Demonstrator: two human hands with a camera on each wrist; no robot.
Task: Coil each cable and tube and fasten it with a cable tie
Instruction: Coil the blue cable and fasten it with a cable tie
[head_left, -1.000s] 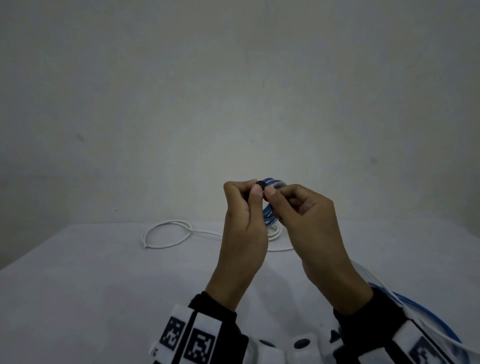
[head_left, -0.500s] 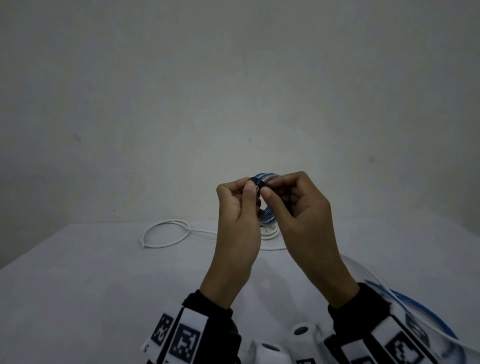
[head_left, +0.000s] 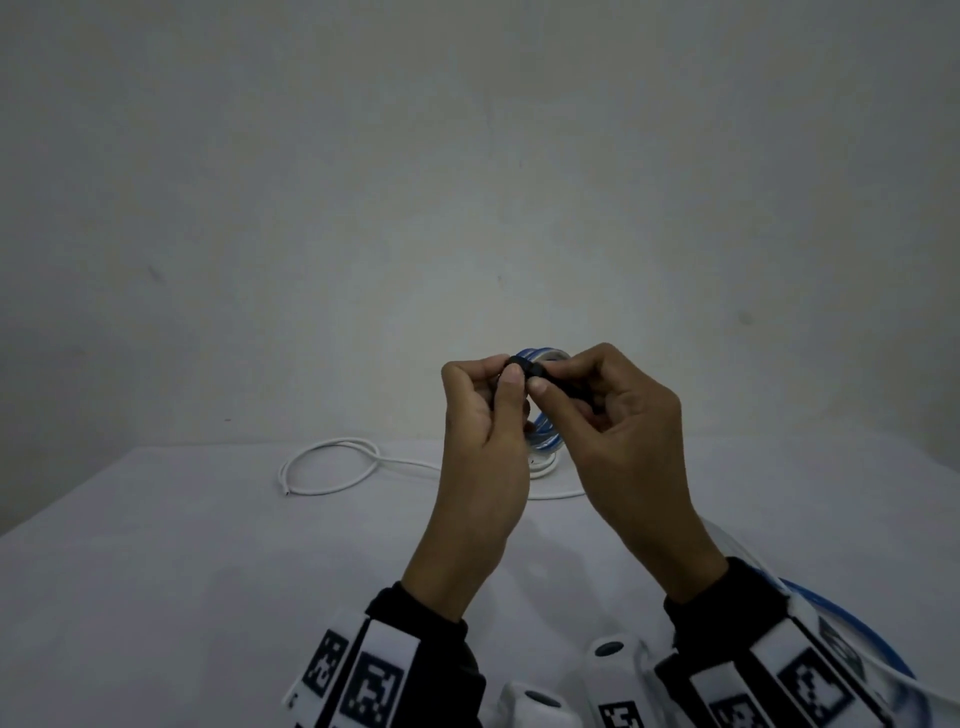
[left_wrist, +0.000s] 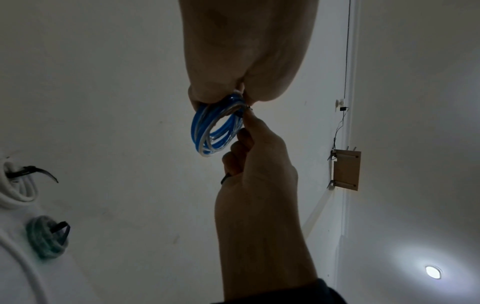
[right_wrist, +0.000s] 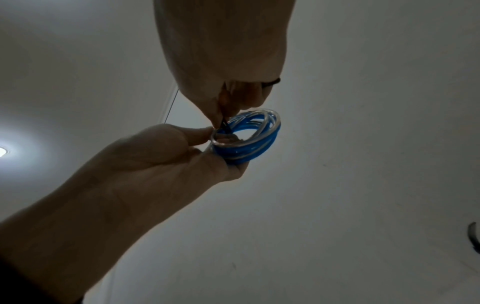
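Observation:
A small coil of blue and clear tube (head_left: 546, 442) (left_wrist: 215, 127) (right_wrist: 249, 139) hangs in the air above the white table (head_left: 208, 571). A black cable tie (head_left: 530, 366) (right_wrist: 226, 125) wraps its top. My left hand (head_left: 511, 371) (left_wrist: 241, 96) pinches the coil right at the tie. My right hand (head_left: 550, 376) (right_wrist: 233, 109) pinches the tie's strap, whose tail runs under the curled fingers and sticks out past the palm (left_wrist: 225, 179). Both hands hide most of the coil in the head view.
A loose white cable (head_left: 332, 467) lies looped on the table behind the hands. More blue tube (head_left: 857, 623) curves at the near right edge. The left wrist view shows a white coil (left_wrist: 18, 185) and a green coil (left_wrist: 46, 240), each bound with a black tie.
Both hands have lifted the coil slightly. The right hand's fingers have shifted to the right along the tie strap, so more black strap shows.

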